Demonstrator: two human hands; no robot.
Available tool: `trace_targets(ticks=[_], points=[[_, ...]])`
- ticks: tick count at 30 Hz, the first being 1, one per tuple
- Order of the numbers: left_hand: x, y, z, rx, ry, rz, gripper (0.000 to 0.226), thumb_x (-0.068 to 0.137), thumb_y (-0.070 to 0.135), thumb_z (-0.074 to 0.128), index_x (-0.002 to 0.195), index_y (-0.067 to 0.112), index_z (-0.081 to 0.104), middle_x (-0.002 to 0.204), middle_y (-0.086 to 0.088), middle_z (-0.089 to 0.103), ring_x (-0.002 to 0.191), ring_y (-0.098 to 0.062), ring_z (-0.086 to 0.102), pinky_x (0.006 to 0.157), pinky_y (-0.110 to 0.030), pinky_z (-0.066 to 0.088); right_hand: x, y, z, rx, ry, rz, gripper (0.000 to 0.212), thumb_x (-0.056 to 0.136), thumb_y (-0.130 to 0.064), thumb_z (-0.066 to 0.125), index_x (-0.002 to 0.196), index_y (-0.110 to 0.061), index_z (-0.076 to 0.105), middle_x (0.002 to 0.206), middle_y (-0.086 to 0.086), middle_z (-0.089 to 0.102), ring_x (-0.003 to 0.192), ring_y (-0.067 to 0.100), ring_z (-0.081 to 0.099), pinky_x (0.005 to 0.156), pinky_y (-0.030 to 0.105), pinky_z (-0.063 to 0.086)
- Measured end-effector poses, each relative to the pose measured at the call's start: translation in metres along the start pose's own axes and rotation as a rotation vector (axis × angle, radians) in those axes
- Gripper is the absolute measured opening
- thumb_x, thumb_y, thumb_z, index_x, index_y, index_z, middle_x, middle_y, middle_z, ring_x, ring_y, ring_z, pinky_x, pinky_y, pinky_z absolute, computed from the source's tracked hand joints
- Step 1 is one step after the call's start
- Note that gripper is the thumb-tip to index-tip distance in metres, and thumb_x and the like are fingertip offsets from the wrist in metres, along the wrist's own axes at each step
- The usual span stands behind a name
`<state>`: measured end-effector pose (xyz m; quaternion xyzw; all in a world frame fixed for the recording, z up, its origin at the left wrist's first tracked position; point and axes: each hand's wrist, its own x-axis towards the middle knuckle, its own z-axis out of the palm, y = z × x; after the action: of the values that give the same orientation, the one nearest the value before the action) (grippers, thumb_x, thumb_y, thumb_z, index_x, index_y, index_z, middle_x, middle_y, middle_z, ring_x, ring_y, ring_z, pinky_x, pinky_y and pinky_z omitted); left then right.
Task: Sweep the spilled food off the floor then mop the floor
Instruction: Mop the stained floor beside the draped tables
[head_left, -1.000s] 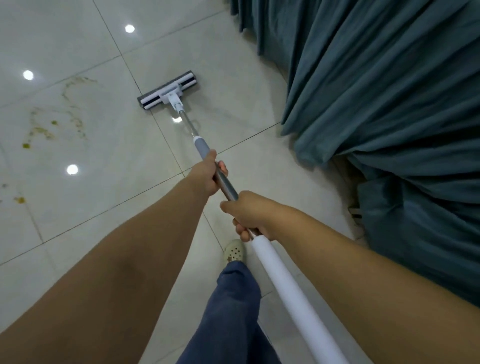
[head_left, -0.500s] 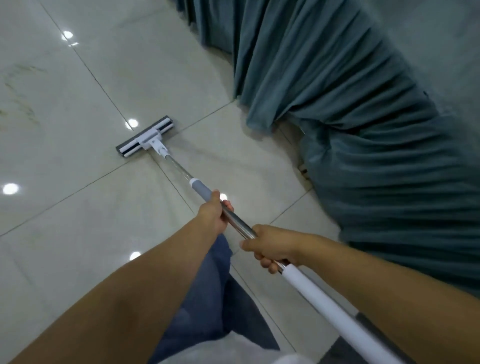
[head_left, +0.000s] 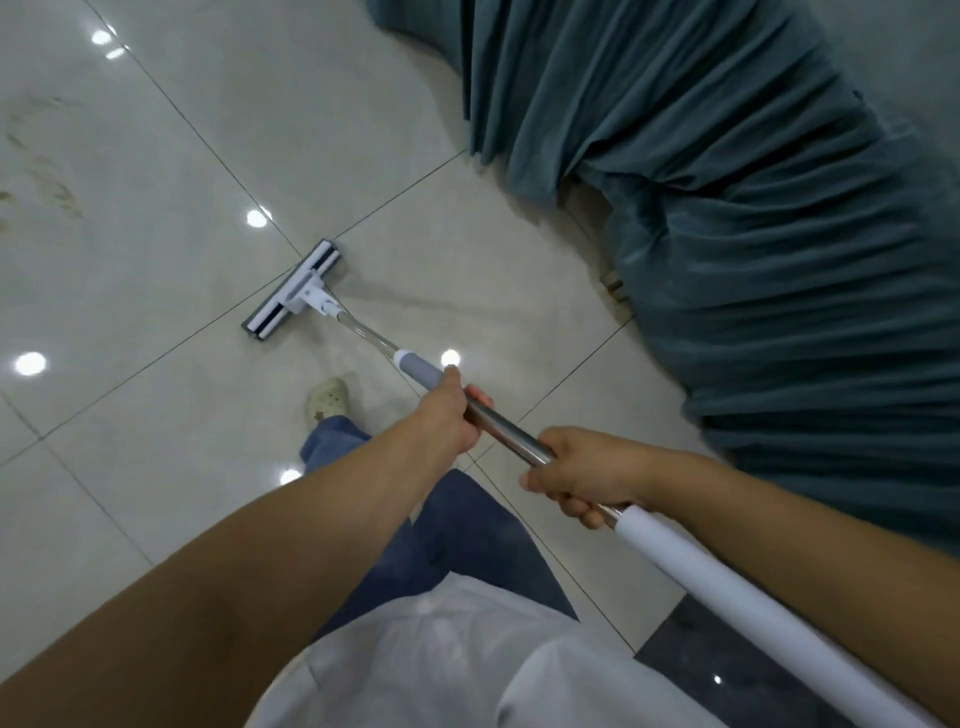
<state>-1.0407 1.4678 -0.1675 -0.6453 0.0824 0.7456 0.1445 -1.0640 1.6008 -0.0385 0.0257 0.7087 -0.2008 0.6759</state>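
Head view, looking down: my left hand (head_left: 451, 415) is wrapped round the mop pole (head_left: 511, 435) just behind its grey sleeve. My right hand (head_left: 582, 475) grips the same pole further back, where bare steel meets the white tube. The mop head (head_left: 292, 289) lies flat on the pale tiled floor (head_left: 171, 322), across a grout line, ahead of my shoe (head_left: 326, 401). Faint brownish smears (head_left: 49, 182) mark the tiles far left, well apart from it. A teal curtain (head_left: 753, 218) bunches at right.
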Motion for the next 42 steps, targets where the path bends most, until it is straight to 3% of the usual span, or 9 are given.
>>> trace_targets(ticks=[7,16,21,28,33,42], points=[[0.018,0.145,-0.001,-0.034,0.056,0.086,0.039,0.089,0.042,0.059,0.073,0.011,0.043,0.056,0.001,0.041,0.043,-0.008,0.037,0.032,-0.012,0.038,0.064,-0.13,0.003,0.047,0.004,-0.059,0.017,0.093,-0.024,0.058,0.09,-0.012,0.046,0.062,0.003,0.049,0.04,0.008,0.044,0.039,0.02,0.043],[0.026,0.436,-0.014,-0.003,0.106,0.203,0.041,0.093,0.047,0.049,0.074,0.011,0.042,0.054,0.0,0.041,0.042,-0.01,0.037,0.04,-0.021,0.039,0.172,-0.4,0.021,0.111,0.031,-0.08,0.017,0.095,-0.027,0.053,0.091,-0.012,0.05,0.059,0.002,0.049,0.037,0.007,0.043,0.041,0.019,0.044],[0.037,0.605,-0.038,0.024,0.136,0.258,0.04,0.093,0.045,0.05,0.074,0.011,0.042,0.046,0.0,0.041,0.031,-0.01,0.036,0.035,-0.014,0.035,0.236,-0.551,0.046,0.189,-0.033,-0.096,0.014,0.096,-0.025,0.051,0.094,-0.011,0.048,0.062,0.002,0.046,0.039,0.007,0.041,0.038,0.018,0.04],[0.035,0.779,-0.067,-0.05,0.102,0.366,0.041,0.089,0.046,0.059,0.072,0.012,0.041,0.056,0.001,0.04,0.023,-0.008,0.036,0.032,-0.009,0.035,0.302,-0.72,0.073,0.191,-0.054,-0.145,0.016,0.097,-0.018,0.047,0.084,-0.009,0.044,0.06,0.005,0.041,0.039,0.01,0.039,0.035,0.015,0.04],[0.045,0.82,-0.083,-0.021,0.012,0.385,0.035,0.091,0.042,0.056,0.086,0.008,0.046,0.062,-0.003,0.048,0.029,-0.011,0.044,0.035,-0.013,0.041,0.322,-0.76,0.079,0.125,-0.059,-0.141,0.017,0.098,-0.016,0.044,0.082,-0.009,0.041,0.058,0.006,0.041,0.039,0.012,0.038,0.035,0.014,0.04],[0.053,0.741,-0.097,-0.057,-0.035,0.313,0.022,0.097,0.025,0.049,0.083,0.009,0.044,0.064,-0.006,0.044,0.052,-0.013,0.043,0.038,-0.016,0.045,0.307,-0.68,0.085,0.064,-0.056,-0.03,0.013,0.096,-0.022,0.045,0.086,-0.013,0.044,0.063,0.005,0.044,0.047,0.011,0.041,0.038,0.017,0.042]])
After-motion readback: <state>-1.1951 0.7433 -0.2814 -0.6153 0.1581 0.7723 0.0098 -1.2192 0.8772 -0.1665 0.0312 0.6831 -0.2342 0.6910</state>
